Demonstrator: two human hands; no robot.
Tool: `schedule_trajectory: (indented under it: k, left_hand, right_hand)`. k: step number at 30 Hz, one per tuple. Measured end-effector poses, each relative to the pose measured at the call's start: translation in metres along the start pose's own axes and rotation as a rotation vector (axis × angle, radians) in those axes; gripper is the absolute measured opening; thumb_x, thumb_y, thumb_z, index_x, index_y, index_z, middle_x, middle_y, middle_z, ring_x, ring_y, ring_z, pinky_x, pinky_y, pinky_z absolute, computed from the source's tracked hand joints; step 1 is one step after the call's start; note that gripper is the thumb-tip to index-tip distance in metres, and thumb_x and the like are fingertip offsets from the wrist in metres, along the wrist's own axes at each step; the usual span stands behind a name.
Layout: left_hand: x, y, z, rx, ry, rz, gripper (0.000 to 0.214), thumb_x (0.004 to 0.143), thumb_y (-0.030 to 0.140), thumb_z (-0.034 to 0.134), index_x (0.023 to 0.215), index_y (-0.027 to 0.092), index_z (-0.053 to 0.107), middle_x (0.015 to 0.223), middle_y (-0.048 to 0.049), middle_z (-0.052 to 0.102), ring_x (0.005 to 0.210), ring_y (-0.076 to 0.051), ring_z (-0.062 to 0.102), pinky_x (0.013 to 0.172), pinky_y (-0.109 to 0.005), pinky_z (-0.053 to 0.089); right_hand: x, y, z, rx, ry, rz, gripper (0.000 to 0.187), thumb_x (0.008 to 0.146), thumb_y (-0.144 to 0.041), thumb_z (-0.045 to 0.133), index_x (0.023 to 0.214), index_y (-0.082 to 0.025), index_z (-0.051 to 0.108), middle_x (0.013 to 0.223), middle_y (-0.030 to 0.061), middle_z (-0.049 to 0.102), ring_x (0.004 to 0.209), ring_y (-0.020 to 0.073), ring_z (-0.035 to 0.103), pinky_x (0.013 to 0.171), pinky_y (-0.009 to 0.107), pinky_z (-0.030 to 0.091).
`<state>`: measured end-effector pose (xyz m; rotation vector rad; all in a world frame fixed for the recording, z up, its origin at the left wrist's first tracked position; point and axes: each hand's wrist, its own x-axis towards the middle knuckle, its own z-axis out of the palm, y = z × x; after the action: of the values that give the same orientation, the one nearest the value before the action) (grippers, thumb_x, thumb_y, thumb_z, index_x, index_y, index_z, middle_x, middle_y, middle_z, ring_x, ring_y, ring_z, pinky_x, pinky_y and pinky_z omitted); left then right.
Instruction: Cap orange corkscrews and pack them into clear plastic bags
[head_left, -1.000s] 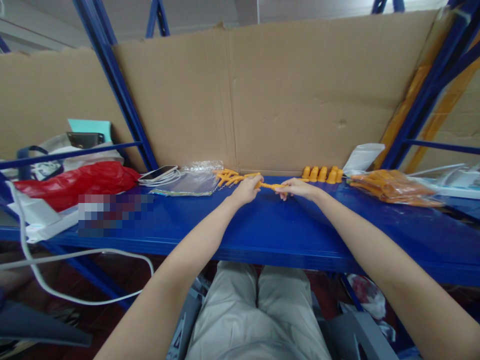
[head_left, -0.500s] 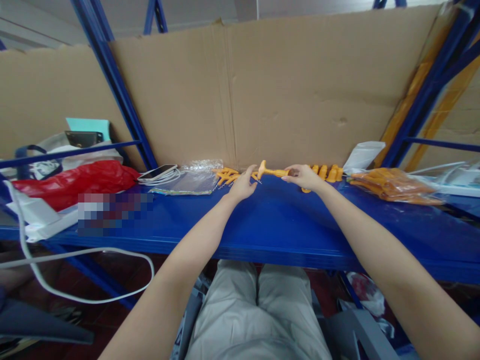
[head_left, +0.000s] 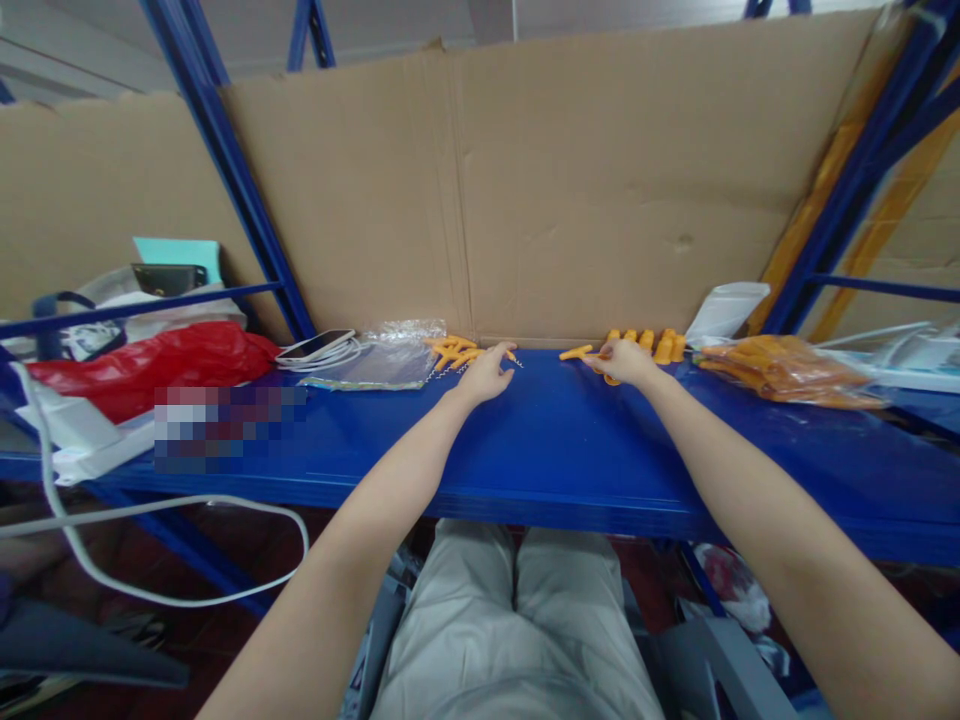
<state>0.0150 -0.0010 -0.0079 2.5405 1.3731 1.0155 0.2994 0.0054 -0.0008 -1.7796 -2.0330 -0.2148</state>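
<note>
My left hand (head_left: 486, 374) hovers at or just over the shelf with thumb and fingers apart, holding nothing. Beside and partly behind it lie several orange corkscrews (head_left: 452, 352) with bare metal spirals; one orange handle end pokes out past the fingertips. My right hand (head_left: 624, 360) has its fingers closed on a sheathed orange corkscrew (head_left: 576, 353), whose crossbar handle sticks out to the left, low over the shelf. Just behind and right of that hand stands a row of orange pieces (head_left: 666, 346), partly covered by the hand.
The blue shelf (head_left: 555, 440) is backed by a cardboard sheet (head_left: 600, 180). A clear plastic bag (head_left: 382, 365) and a phone with cable (head_left: 319, 345) lie left. Red cloth or plastic (head_left: 165, 365) sits farther left. A bag of orange items (head_left: 787, 370) lies right.
My right hand has moved right and down with the orange corkscrew, away from my left hand, toward the orange row. My left hand has stayed almost in place.
</note>
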Motion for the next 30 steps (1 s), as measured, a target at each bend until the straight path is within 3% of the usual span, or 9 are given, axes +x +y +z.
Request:
schedule_trajectory:
  k: [2, 4, 7, 11, 21, 25, 30]
  left_hand:
    - [0.0, -0.001, 0.0, 0.001, -0.007, 0.0, 0.049, 0.079, 0.009, 0.055, 0.127, 0.013, 0.048, 0.115, -0.0123, 0.064, 0.085, -0.016, 0.065, 0.084, -0.032, 0.051]
    - [0.001, -0.002, 0.001, 0.001, -0.009, 0.007, 0.049, 0.078, 0.009, 0.055, 0.127, 0.014, 0.048, 0.115, -0.0116, 0.064, 0.082, -0.016, 0.065, 0.083, -0.032, 0.052]
    - [0.002, -0.003, 0.001, 0.004, -0.011, 0.014, 0.049, 0.078, 0.01, 0.056, 0.126, 0.014, 0.049, 0.115, -0.0113, 0.064, 0.08, -0.015, 0.065, 0.082, -0.032, 0.052]
    - [0.002, -0.002, 0.001, 0.003, -0.029, 0.003, 0.049, 0.079, 0.011, 0.056, 0.127, 0.012, 0.048, 0.115, -0.013, 0.064, 0.081, -0.016, 0.065, 0.083, -0.033, 0.052]
    - [0.003, -0.003, 0.003, -0.025, -0.05, -0.012, 0.05, 0.079, 0.011, 0.057, 0.128, 0.015, 0.05, 0.118, -0.0124, 0.063, 0.09, -0.017, 0.065, 0.085, -0.032, 0.051]
    - [0.004, -0.006, 0.005, -0.033, -0.054, -0.005, 0.049, 0.079, 0.012, 0.058, 0.127, 0.015, 0.05, 0.117, -0.0117, 0.064, 0.091, -0.017, 0.064, 0.085, -0.033, 0.051]
    - [0.004, -0.006, 0.005, -0.039, -0.062, -0.001, 0.049, 0.079, 0.012, 0.058, 0.127, 0.014, 0.05, 0.117, -0.0118, 0.063, 0.084, -0.015, 0.064, 0.085, -0.033, 0.051]
  right_hand:
    - [-0.002, -0.003, 0.0, -0.017, -0.008, 0.002, 0.048, 0.077, -0.052, 0.061, 0.112, -0.02, 0.068, 0.104, 0.0127, 0.069, 0.102, 0.033, 0.06, 0.081, 0.044, 0.048]
    - [-0.004, -0.006, 0.001, -0.014, -0.042, -0.092, 0.047, 0.074, -0.042, 0.067, 0.116, -0.022, 0.066, 0.113, 0.011, 0.067, 0.107, 0.0318, 0.058, 0.085, 0.043, 0.047]
    - [-0.004, -0.008, 0.004, 0.027, -0.158, -0.217, 0.039, 0.076, -0.023, 0.064, 0.115, -0.021, 0.067, 0.11, 0.0079, 0.068, 0.102, 0.0251, 0.062, 0.089, 0.036, 0.048]
    - [-0.001, -0.006, 0.009, 0.078, -0.228, -0.205, 0.04, 0.076, -0.012, 0.059, 0.115, -0.017, 0.066, 0.11, 0.0079, 0.069, 0.095, 0.0216, 0.065, 0.086, 0.032, 0.05]
    - [-0.003, -0.003, 0.012, 0.216, -0.14, -0.181, 0.017, 0.071, -0.019, 0.066, 0.087, -0.017, 0.061, 0.099, 0.0082, 0.069, 0.088, 0.0211, 0.064, 0.078, 0.032, 0.051]
    - [-0.004, 0.001, 0.017, 0.236, -0.074, -0.149, 0.025, 0.072, -0.02, 0.066, 0.095, -0.016, 0.058, 0.105, 0.0104, 0.067, 0.09, 0.0219, 0.064, 0.079, 0.034, 0.051]
    - [-0.006, 0.002, 0.014, 0.083, -0.087, -0.108, 0.043, 0.076, -0.028, 0.064, 0.118, -0.017, 0.058, 0.114, 0.0117, 0.067, 0.099, 0.0258, 0.064, 0.083, 0.037, 0.05]
